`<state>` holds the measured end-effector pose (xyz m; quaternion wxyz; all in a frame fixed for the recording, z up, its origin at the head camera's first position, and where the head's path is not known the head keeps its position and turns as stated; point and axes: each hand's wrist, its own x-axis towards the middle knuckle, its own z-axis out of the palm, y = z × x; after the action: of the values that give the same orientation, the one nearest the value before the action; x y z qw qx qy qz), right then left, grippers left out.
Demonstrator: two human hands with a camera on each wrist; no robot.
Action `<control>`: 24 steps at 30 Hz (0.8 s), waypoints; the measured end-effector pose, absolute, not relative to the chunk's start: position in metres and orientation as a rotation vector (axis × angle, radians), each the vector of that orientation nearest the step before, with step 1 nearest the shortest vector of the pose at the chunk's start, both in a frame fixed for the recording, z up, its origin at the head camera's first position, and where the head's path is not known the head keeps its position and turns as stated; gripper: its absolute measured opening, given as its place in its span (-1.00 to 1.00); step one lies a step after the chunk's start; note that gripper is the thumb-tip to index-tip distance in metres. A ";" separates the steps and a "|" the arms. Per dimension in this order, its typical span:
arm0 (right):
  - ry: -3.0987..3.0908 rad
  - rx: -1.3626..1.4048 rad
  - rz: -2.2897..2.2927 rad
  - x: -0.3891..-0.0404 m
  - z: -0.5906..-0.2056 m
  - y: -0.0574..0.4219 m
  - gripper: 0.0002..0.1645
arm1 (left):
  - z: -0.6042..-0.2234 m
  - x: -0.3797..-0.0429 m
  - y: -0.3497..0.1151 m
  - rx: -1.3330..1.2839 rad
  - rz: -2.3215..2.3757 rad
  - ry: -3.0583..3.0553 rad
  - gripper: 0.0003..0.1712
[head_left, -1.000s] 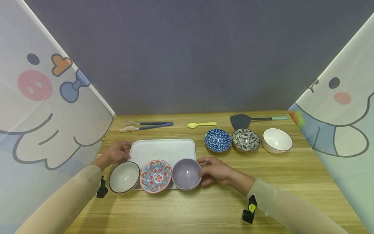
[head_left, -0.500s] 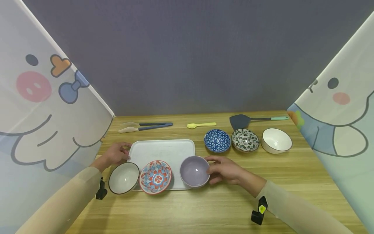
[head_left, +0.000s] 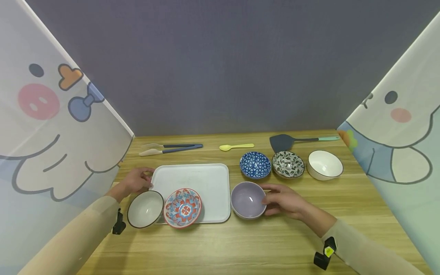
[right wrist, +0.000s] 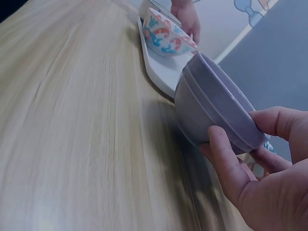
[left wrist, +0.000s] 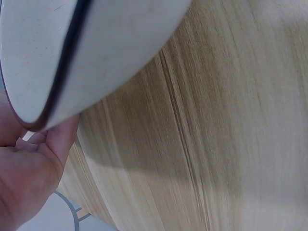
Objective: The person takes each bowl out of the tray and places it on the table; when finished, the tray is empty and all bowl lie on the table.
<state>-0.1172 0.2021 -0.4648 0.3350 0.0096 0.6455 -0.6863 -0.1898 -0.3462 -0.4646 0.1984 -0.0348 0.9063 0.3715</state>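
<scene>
In the head view my right hand (head_left: 285, 201) grips the rim and side of a purple bowl (head_left: 248, 200), just right of the tray. The right wrist view shows the thumb at the rim of this bowl (right wrist: 211, 98) and fingers under its side; it seems raised above the table. My left hand (head_left: 139, 179) pinches the left edge of a white rectangular tray (head_left: 214, 183); the white bowl partly hides this hand (left wrist: 31, 168) in the left wrist view. A red-and-blue patterned bowl (head_left: 183, 208) stands on the tray's front part. The dark-rimmed white bowl (head_left: 146, 209) overlaps the tray's front left corner.
Behind the purple bowl stand a blue patterned bowl (head_left: 255, 165), a leaf-patterned bowl (head_left: 288, 164) and another white bowl (head_left: 325, 165). Along the back lie tongs (head_left: 172, 149), a yellow spoon (head_left: 237, 146) and a spatula (head_left: 283, 143). Printed panels flank the wooden table (head_left: 206, 248).
My right hand has moved the purple bowl rightward, from over the tray's front right part to beside the tray. My left hand has stayed at the tray's edge.
</scene>
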 end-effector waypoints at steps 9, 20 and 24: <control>1.717 0.038 -1.786 -0.111 -0.468 0.220 -0.08 | -0.465 -0.190 -0.347 -0.091 1.046 2.536 -0.28; 1.686 0.074 -1.809 -0.109 -0.474 0.225 -0.10 | -0.468 -0.190 -0.347 -0.053 1.066 2.540 -0.30; 1.659 0.061 -1.819 -0.108 -0.474 0.225 -0.09 | -0.466 -0.190 -0.346 -0.058 1.059 2.540 -0.30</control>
<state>-0.1078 0.2255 -0.4743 0.3328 0.0233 0.6352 -0.6965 -0.1898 -0.3462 -0.4661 0.1931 -0.0208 0.9054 0.3775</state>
